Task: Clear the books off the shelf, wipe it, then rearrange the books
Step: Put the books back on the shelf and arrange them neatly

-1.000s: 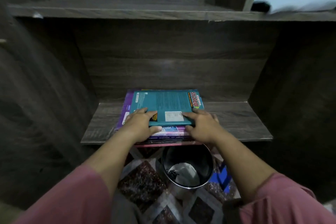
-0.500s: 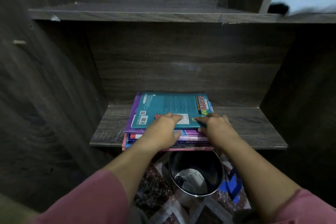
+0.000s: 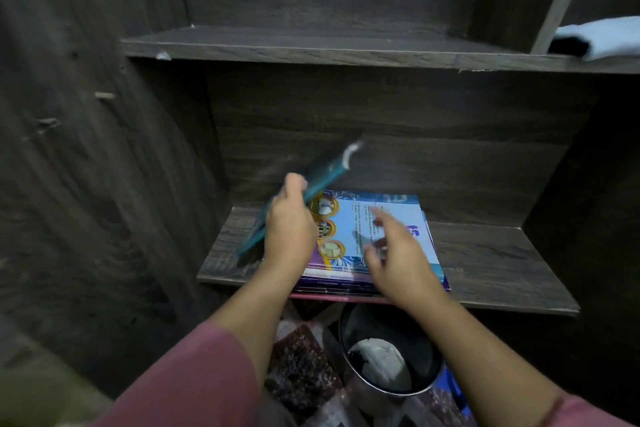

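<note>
Teal softcover book (image 3: 322, 180) pinched between thumb and fingers of the left hand (image 3: 289, 229), tilted steeply, far corner raised toward the back panel, low end down near the left side of the stack of flat-lying books (image 3: 391, 218). Held that way, most likely, to peel it clear of the pile and swing it off to the left without dragging the covers underneath.

Right hand (image 3: 398, 256) loose and holding nothing, fingers spread just over the stack. Too blurred to tell whether touching. Probably poised to steady the pile or take the next book.

Stack lying flat on the dark wood-grain lower shelf (image 3: 491, 263), a pink cover lowest and jutting a little past the front lip. Clearing judged barely begun, wiping not yet possible.

Pale blue folded cloth (image 3: 602, 38) parked on the upper shelf (image 3: 311, 48) at far right, handy for the wipe.

Top cover of the stack light blue with a purple strip and three gold-ringed round pictures. Large dark-blue letters near its right edge and lines of small print, none sharp enough to read. No title legible on the teal book either.
</note>
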Demonstrator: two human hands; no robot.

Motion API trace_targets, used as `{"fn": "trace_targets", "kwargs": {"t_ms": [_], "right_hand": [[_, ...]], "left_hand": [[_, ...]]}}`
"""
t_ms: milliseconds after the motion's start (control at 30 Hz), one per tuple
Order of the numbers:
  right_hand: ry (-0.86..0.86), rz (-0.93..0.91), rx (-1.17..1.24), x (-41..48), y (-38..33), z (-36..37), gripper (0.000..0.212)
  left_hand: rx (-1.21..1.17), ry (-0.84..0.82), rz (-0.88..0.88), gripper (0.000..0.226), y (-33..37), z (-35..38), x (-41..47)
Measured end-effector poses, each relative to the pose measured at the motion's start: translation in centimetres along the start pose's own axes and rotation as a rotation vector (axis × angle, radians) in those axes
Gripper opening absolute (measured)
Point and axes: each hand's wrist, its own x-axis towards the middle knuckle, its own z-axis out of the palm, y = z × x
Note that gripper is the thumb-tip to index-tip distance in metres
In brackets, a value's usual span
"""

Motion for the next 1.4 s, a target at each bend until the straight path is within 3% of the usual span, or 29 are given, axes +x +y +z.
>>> {"fn": "trace_targets", "kwargs": {"t_ms": [133, 267, 500, 633, 833, 933, 1100, 1167, 1267, 1333, 1400], "right_hand": [[-0.354, -0.098, -0.420, -0.6, 0.8, 2.1, 0.060], [-0.417, -0.128, -0.622, -0.4, 0.6, 3.2, 0.074], [-0.417, -0.124, -0.649, -0.5, 0.8, 3.8, 0.065], [-0.414, -0.130, -0.657, -0.6, 0.9, 3.7, 0.065], [-0.417, -0.128, -0.613, -0.4, 1.0, 3.6, 0.064], [-0.432, -0.136, -0.584, -0.2, 1.3, 3.3, 0.063], [-0.452, -0.043, -0.614, 0.0, 2.2, 1.2, 0.065], [-0.466, 0.029, -0.616, 0.1, 2.6, 0.1, 0.070], [-0.483, 0.107, -0.612, 0.2, 3.3, -1.2, 0.074], [-0.478, 0.140, -0.627, 0.1, 3.5, -1.7, 0.074], [-0.466, 0.182, -0.645, 0.0, 3.7, -2.0, 0.075]], "left_hand": [[-0.132, 0.210, -0.188, 0.035, -2.2, -2.1, 0.6], [-0.126, 0.334, -0.329, 0.028, -4.3, -4.3, 0.7], [-0.140, 0.506, -0.514, 0.026, -6.5, -6.1, 1.1], [-0.107, 0.473, -0.589, 0.035, -6.8, -5.9, 0.7], [-0.177, 0.336, -0.900, 0.064, -7.1, -4.6, 0.8], [-0.213, 0.277, -0.931, 0.062, -7.7, -4.4, 1.3], [-0.213, 0.425, -1.067, 0.064, -5.7, -4.3, 2.0], [-0.116, 0.465, -1.058, 0.073, -3.8, -4.4, 1.8], [0.039, 0.362, -0.900, 0.075, -1.5, -3.5, 0.4], [0.024, 0.175, -0.722, 0.054, -1.1, -1.8, -1.0], [-0.045, -0.159, -0.524, 0.027, -1.2, 0.0, -2.4]]}}
